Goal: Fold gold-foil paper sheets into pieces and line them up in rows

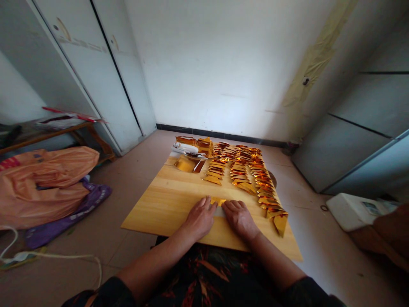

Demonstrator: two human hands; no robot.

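Observation:
A small sheet of gold foil paper (218, 200) lies on the wooden board in front of me, its far edge showing gold and its nearer part pale. My left hand (202, 214) grips its left side with bent fingers. On the right side, my right hand (239, 216) holds it with the fingers close together. My thumbs are largely hidden. Beyond my hands, folded gold foil pieces (243, 172) stand overlapped in several rows. A pile of flat gold foil sheets (185, 163) lies at the board's far left.
The wooden board (153, 204) is a low work surface. White rolled material (185, 148) lies near its back edge. An orange bag (47, 183) and a purple bag (70, 217) rest on the left, by a white cable (70, 256). A white box (351, 211) stands right.

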